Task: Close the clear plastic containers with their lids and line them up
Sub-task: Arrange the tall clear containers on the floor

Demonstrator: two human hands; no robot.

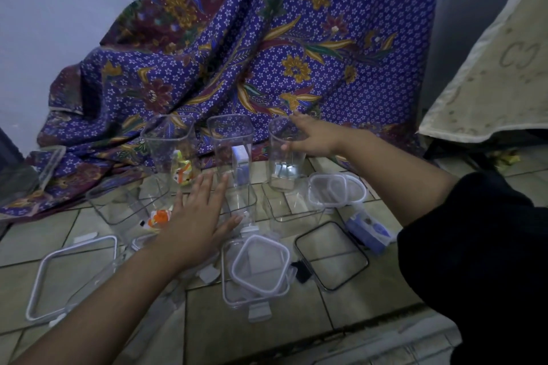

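So all the tubs are on the tiled floor (267,332), none lidded yet. Three tall clear ones stand in a rough row against the patterned cloth (267,38): the left tall container (166,145), the middle tall container (232,142) and the right tall container (284,172). The right hand (314,139) looks to have its grip on the rim of the right one, thumb on the near wall and fingers across the mouth. The left hand (195,216) is flat, fingers straight, holding nothing, over the shorter tubs in front; can't tell if it touches them.

My take on doing this bit well: keep that tall tub steady by its rim, and don't tip it, it looks top-heavy. Then match lids by shape first. The stacked white-rimmed lids (258,270) and the black-rimmed lid (330,255) lie just in front, and they clearly aren't all one size. Seat a lid flat, then press the side tabs down.
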